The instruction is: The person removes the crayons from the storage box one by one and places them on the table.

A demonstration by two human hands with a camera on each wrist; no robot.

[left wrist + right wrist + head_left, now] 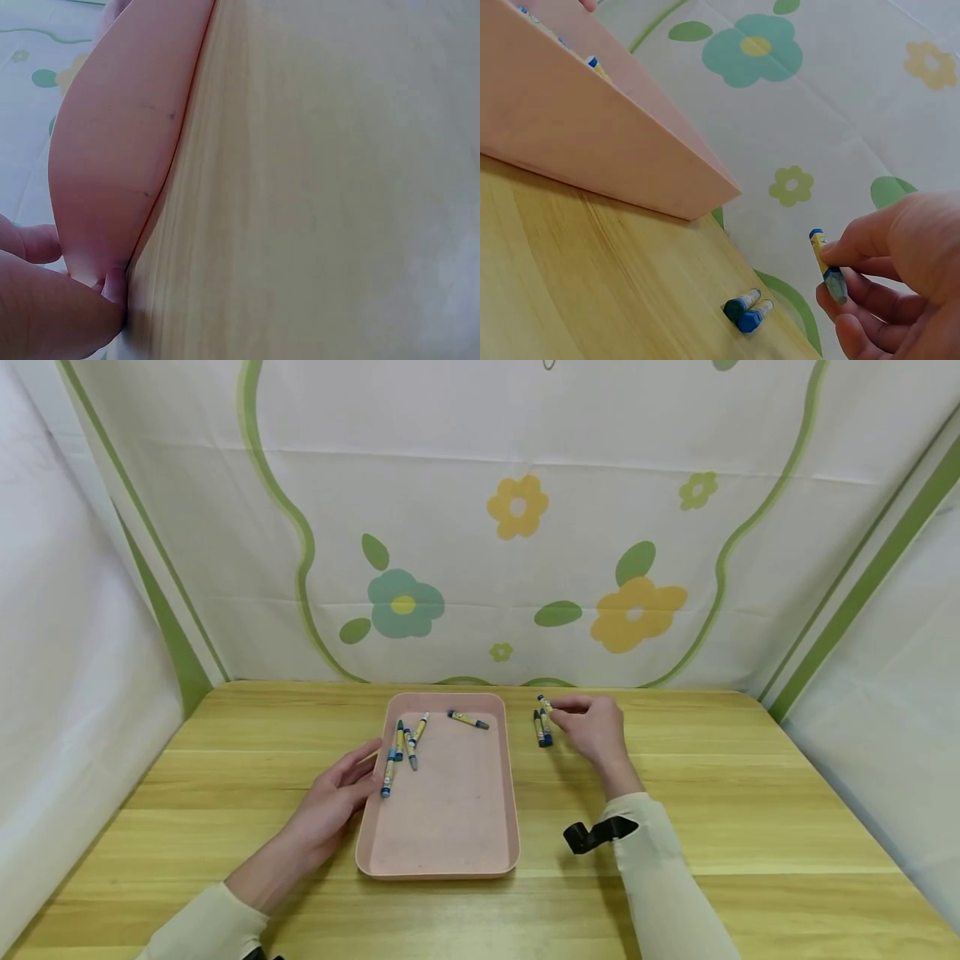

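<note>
My right hand (597, 728) pinches a crayon (822, 253) with a yellow wrapper, blue bands and a grey-green tip between thumb and fingers. It is held above the table, to the right of a shallow pink tray (442, 839). Below it, a pair of crayons (538, 727) lies side by side on the wood, showing dark green and blue ends in the right wrist view. My left hand (330, 802) rests against the tray's left wall, fingers extended along the outside. Inside the tray, several crayons (411, 748) cluster at the upper left, and one grey-tipped crayon (468, 720) lies apart near the far wall.
The wooden table (720, 827) reaches back to a white cloth (465, 452) printed with flowers and green lines. Cloth panels also hang at both sides. A black strap (600, 833) sits on the right sleeve.
</note>
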